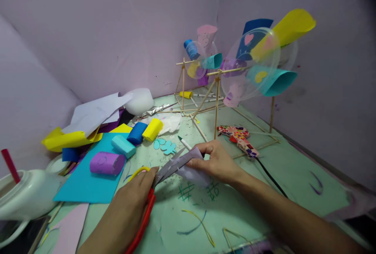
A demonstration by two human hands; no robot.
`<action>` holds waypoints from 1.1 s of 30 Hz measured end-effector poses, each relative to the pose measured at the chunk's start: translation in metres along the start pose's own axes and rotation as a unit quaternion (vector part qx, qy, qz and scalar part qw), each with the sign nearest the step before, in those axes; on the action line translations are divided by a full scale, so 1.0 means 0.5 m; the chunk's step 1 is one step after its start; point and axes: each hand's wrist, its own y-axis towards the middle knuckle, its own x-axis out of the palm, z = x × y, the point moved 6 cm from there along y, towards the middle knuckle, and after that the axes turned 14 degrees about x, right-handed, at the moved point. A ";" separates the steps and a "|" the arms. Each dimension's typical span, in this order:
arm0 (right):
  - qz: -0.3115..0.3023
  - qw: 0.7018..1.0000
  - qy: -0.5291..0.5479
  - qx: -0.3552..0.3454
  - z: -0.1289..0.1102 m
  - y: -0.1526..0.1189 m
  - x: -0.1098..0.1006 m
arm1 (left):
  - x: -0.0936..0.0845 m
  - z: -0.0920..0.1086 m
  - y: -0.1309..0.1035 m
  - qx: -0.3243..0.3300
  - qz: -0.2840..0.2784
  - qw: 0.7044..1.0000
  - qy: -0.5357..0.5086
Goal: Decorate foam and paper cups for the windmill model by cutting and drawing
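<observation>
My left hand [132,197] is closed on a pair of scissors [168,170] with one red and one yellow handle loop. Their blades lie partly apart against a pale lavender sheet [195,172], curled and slightly blurred. Fingers and thumb of my right hand [219,160] pinch that sheet at its right end. Just beyond the blades are a white marker with a dark green tip [184,143] and a turquoise cut-out shape [168,148]. Left of these stand rolled tubes: a yellow tube [152,129], a blue tube [137,133], a light turquoise tube [123,146] and a purple tube [107,163].
A flower-patterned glue gun [241,139] with a black cord lies to the right. Behind it, stick frames [217,105] carry clear discs [235,50] with coloured tubes. At left are a turquoise sheet [85,183], a white pot [38,191] and piled sheets [94,113].
</observation>
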 end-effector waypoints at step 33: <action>0.004 0.998 -0.010 -0.059 0.011 0.000 0.022 | 0.011 0.012 0.009 0.053 0.020 0.998 -0.001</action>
